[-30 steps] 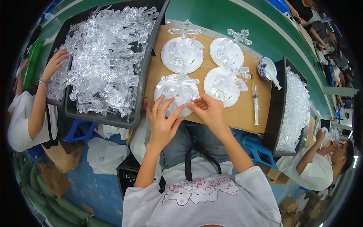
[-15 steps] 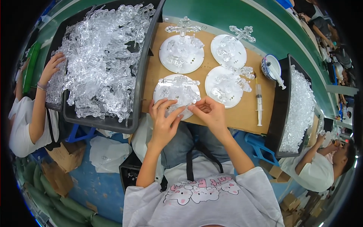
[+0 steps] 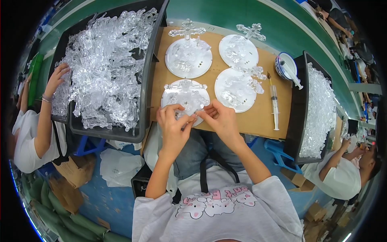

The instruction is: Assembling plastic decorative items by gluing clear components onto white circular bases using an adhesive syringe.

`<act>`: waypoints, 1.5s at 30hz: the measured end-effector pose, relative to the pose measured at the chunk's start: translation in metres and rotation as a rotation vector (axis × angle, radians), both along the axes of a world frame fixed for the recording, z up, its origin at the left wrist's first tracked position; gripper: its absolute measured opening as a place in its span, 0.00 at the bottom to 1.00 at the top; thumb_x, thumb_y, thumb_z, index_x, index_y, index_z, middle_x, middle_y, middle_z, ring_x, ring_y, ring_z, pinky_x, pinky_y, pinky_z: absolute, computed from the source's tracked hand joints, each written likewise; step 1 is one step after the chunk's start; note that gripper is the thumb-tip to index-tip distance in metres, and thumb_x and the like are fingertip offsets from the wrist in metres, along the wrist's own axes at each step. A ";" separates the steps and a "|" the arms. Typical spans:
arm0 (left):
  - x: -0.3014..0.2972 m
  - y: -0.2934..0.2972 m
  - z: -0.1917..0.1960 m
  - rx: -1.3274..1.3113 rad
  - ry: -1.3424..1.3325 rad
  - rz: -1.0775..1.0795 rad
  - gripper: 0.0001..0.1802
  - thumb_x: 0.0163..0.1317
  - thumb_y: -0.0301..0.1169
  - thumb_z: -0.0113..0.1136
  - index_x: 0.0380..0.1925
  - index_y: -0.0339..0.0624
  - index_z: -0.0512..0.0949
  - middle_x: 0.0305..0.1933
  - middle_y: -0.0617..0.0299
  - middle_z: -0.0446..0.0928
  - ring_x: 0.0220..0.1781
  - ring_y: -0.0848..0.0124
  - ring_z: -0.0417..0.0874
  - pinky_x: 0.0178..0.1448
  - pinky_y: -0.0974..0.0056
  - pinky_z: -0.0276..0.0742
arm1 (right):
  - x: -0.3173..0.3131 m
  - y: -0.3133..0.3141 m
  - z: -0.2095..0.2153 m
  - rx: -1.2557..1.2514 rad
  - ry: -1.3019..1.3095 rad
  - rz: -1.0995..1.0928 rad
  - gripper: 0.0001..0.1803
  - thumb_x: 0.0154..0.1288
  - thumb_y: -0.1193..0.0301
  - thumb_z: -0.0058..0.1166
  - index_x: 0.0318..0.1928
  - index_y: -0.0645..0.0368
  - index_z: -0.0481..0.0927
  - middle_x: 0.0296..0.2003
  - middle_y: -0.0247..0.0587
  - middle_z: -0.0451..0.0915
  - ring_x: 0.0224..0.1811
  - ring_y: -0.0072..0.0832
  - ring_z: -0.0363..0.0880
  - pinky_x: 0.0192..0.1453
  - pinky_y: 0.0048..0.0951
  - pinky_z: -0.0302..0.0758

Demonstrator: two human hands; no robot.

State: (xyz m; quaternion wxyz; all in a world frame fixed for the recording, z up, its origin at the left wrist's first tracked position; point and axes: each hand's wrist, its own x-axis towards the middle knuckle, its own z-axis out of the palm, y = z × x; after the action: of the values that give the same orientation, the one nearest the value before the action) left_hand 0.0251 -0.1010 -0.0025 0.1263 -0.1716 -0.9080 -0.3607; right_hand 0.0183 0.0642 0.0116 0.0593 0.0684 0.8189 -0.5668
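Note:
A round white base (image 3: 166, 93) carrying clear plastic pieces and a clear cross (image 3: 186, 85) lies at the near edge of the cardboard-covered table. My left hand (image 3: 174, 126) is curled over its near left edge, fingers on the base and thumb below. My right hand (image 3: 223, 123) pinches at its near right edge; fingertips of both hands almost meet there, and whatever sits in the right pinch is too small to make out. Three similar bases lie beyond: one far left (image 3: 172, 66), one far right (image 3: 253, 60) and one at near right (image 3: 234, 105).
A large black bin (image 3: 142, 101) heaped with clear plastic parts stands left, a smaller black bin (image 3: 296, 121) of clear parts right. A syringe (image 3: 275, 107) lies on the cardboard (image 3: 262, 121). A patterned bowl (image 3: 278, 68) holds another syringe (image 3: 292, 76). People sit on both sides.
Both hands stay at the same base, with the fingertips shifting only slightly. The whole view has moved a little, so the table things appear slightly further left.

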 end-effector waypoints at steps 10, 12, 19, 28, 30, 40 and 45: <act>0.001 0.005 0.002 -0.095 0.016 0.008 0.10 0.44 0.26 0.71 0.27 0.45 0.80 0.46 0.57 0.70 0.52 0.54 0.67 0.56 0.54 0.62 | 0.038 0.019 0.027 0.094 0.127 -0.042 0.12 0.57 0.71 0.65 0.39 0.64 0.80 0.23 0.36 0.80 0.21 0.17 0.75 0.26 0.18 0.70; 0.004 0.003 0.004 -0.061 0.005 -0.012 0.11 0.43 0.26 0.71 0.29 0.44 0.80 0.46 0.56 0.69 0.53 0.53 0.67 0.56 0.53 0.63 | 0.063 0.060 0.029 0.350 0.477 -0.208 0.14 0.57 0.73 0.64 0.43 0.62 0.80 0.30 0.38 0.81 0.29 0.21 0.78 0.31 0.20 0.71; 0.005 -0.006 0.013 -0.120 -0.138 -0.110 0.24 0.35 0.29 0.77 0.37 0.44 0.81 0.52 0.54 0.65 0.58 0.52 0.63 0.60 0.53 0.63 | 0.067 0.149 0.017 0.776 0.341 -0.211 0.25 0.55 0.75 0.61 0.56 0.52 0.77 0.60 0.45 0.69 0.62 0.42 0.66 0.65 0.38 0.63; 0.003 -0.007 0.022 -0.143 -0.175 -0.140 0.25 0.36 0.20 0.72 0.39 0.48 0.82 0.50 0.56 0.66 0.56 0.53 0.65 0.58 0.53 0.65 | 0.072 0.169 -0.018 0.678 0.367 -0.338 0.16 0.58 0.79 0.58 0.48 0.57 0.80 0.52 0.48 0.76 0.51 0.41 0.76 0.55 0.35 0.72; 0.004 -0.009 0.021 -0.144 -0.176 -0.136 0.25 0.35 0.21 0.73 0.39 0.48 0.82 0.49 0.56 0.67 0.55 0.54 0.65 0.58 0.54 0.64 | 0.082 0.164 -0.014 0.493 0.449 -0.444 0.11 0.57 0.80 0.58 0.42 0.60 0.82 0.48 0.49 0.78 0.47 0.38 0.79 0.50 0.32 0.74; 0.004 -0.006 0.020 -0.168 -0.153 -0.108 0.24 0.33 0.23 0.75 0.37 0.48 0.83 0.48 0.57 0.68 0.54 0.57 0.66 0.58 0.57 0.64 | 0.120 0.074 0.008 -0.024 0.295 -0.053 0.11 0.46 0.79 0.65 0.34 0.57 0.85 0.44 0.44 0.82 0.36 0.29 0.84 0.37 0.25 0.78; 0.005 -0.006 0.019 -0.173 -0.139 -0.097 0.24 0.33 0.23 0.75 0.37 0.48 0.84 0.48 0.57 0.68 0.54 0.57 0.66 0.57 0.57 0.64 | 0.105 0.058 -0.001 -0.041 0.288 -0.053 0.10 0.46 0.81 0.64 0.33 0.60 0.84 0.42 0.45 0.82 0.38 0.33 0.84 0.42 0.26 0.79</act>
State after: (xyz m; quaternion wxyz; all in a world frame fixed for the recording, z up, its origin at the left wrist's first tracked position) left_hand 0.0302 -0.1069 0.0168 0.0305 -0.2002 -0.9329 -0.2979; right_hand 0.1236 0.1219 0.0104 -0.0725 0.0068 0.8052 -0.5886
